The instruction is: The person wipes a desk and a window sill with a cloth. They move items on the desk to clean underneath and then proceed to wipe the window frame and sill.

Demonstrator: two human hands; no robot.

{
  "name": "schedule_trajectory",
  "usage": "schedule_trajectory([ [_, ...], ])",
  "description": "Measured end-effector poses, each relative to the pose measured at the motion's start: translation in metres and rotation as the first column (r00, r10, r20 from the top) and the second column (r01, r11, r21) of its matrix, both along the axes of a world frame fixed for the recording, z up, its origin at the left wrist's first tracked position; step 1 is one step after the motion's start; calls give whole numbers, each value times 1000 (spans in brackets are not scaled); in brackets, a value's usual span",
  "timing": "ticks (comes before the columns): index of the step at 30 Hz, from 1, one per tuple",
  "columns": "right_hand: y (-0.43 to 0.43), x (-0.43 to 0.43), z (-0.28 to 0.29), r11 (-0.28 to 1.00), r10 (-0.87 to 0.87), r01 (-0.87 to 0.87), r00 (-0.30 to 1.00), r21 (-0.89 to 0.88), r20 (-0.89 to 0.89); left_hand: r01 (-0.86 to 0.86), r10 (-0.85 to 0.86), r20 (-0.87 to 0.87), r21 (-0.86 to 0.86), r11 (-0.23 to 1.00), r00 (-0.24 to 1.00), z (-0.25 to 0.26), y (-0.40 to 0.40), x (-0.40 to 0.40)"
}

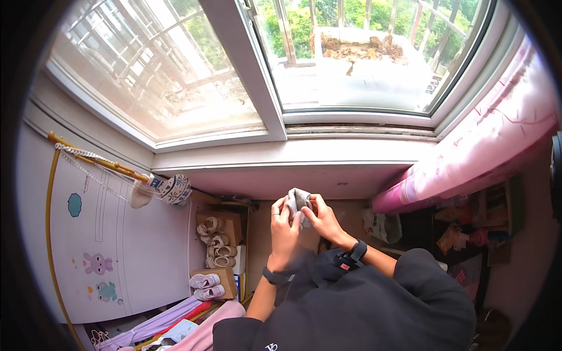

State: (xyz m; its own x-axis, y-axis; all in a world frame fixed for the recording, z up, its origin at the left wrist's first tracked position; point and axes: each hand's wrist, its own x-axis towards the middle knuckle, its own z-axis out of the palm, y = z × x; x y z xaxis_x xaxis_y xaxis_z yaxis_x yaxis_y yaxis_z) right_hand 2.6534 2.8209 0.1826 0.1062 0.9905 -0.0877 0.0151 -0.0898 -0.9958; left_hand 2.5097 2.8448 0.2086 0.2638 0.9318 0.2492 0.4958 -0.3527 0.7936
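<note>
A small piece of grey fabric (299,198), possibly a sock, is bunched up between my two hands in front of my lap. My left hand (283,230) grips its left side, with a ring on one finger. On the other side, my right hand (327,221) pinches the edge between thumb and fingers. The fabric's upper end looks spread into a loose opening, with a darker patch inside. Its lower part is partly hidden behind my thumbs. Dark bands circle both wrists.
A window sill (298,154) runs ahead, beneath a sliding window. Several shoes (219,250) sit on boxes at left, beside a white cabinet (145,259) with stickers. A yellow rack (105,162) holds chains and a patterned pouch (175,188). Pink curtain (465,145) hangs right, near a plastic bag (383,226).
</note>
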Motion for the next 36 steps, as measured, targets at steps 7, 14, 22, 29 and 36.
schedule_trajectory([
  [7,48,44,-20,928,-374,374,925,11,63,529,-386,399,-356,771,832,-33,80,46],
  [14,81,143,-49,766,-599,642,690,38,406,564,-479,299,-381,733,825,-61,212,60],
  [22,74,271,-86,495,-742,857,333,142,582,478,-417,239,-520,708,877,-96,285,88],
  [29,57,352,-110,364,-767,920,209,144,607,443,-376,239,-575,688,895,-113,299,95],
  [36,63,452,-101,273,-772,858,-75,436,631,311,-301,116,-573,758,947,-128,301,106],
])
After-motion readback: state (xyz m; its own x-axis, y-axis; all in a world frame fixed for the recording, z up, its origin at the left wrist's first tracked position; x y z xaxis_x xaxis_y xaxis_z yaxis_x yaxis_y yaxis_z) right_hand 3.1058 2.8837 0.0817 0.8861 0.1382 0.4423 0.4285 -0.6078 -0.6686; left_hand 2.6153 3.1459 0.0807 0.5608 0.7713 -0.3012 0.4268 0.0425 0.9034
